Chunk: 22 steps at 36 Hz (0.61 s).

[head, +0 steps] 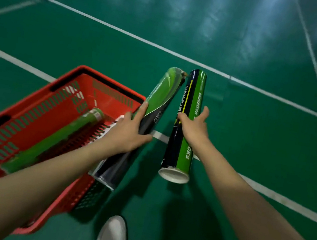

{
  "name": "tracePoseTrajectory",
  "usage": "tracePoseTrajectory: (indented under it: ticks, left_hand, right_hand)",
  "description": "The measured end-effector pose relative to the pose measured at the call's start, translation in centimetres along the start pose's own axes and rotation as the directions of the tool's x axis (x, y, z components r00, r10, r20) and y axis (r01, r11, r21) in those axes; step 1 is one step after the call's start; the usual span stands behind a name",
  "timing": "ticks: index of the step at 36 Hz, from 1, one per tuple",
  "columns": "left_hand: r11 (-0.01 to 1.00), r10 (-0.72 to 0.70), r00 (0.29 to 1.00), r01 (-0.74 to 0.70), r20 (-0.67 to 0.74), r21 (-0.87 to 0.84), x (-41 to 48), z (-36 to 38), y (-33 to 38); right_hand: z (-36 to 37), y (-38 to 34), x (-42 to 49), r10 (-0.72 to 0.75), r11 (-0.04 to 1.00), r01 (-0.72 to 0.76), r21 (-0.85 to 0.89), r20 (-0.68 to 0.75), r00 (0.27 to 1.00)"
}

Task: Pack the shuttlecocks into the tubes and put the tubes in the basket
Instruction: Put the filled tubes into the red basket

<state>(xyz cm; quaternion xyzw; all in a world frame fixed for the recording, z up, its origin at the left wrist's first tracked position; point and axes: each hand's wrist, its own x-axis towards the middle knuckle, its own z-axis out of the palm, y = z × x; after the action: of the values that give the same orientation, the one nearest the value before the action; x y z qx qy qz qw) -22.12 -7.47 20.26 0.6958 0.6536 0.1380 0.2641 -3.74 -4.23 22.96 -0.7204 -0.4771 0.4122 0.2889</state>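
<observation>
The person stands on a green court floor [255, 136] marked with white lines and holds one shuttlecock tube in each hand. The left hand [128, 133] grips a green-and-black tube [162, 93] near its middle, its fingers [141, 109] wrapped over the top and the thumb pressed against the near side. This tube slants over the right-hand corner of the red basket [112, 104], with its lower end above the rim. The right hand [193, 130] clamps a dark blue and green tube [195, 88] at mid-length, fingers curled round one side and thumb round the other (its white cap faces the camera). That tube hangs clear of the floor, just beside the first, and their far ends nearly meet. A third, green tube [56, 138] lies lengthwise inside the basket, which sits on the floor. A white shoe [111, 237] shows at the bottom edge.
</observation>
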Motion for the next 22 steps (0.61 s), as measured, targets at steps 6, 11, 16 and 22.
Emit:
tracePoseTrajectory:
  ticks: [6, 11, 16, 22]
  left_hand:
    - [0.984, -0.175, 0.985, 0.175, -0.007, 0.035, -2.3, -5.1, -7.1]
    - [0.95, -0.299, 0.954, 0.296, 0.018, 0.099, -4.4, -7.8, -12.8]
    - [0.919, -0.391, 0.919, 0.386, 0.057, 0.081, -5.4, -8.1, -18.0]
    - [0.887, -0.459, 0.876, 0.444, 0.149, 0.124, -5.3, -6.6, -21.2]
  right_hand:
    - [5.7, -5.2, -2.0, -0.024, 0.999, 0.02, 0.029, 0.118, 0.993]
    - [11.6, -7.6, -4.0, -0.011, 0.999, 0.002, 0.049, 0.187, 0.982]
    - [16.6, -8.5, -5.8, -0.003, 1.0, 0.0, 0.014, 0.221, 0.975]
    - [20.7, -8.1, -7.0, 0.063, 0.997, -0.073, 0.029, 0.274, 0.96]
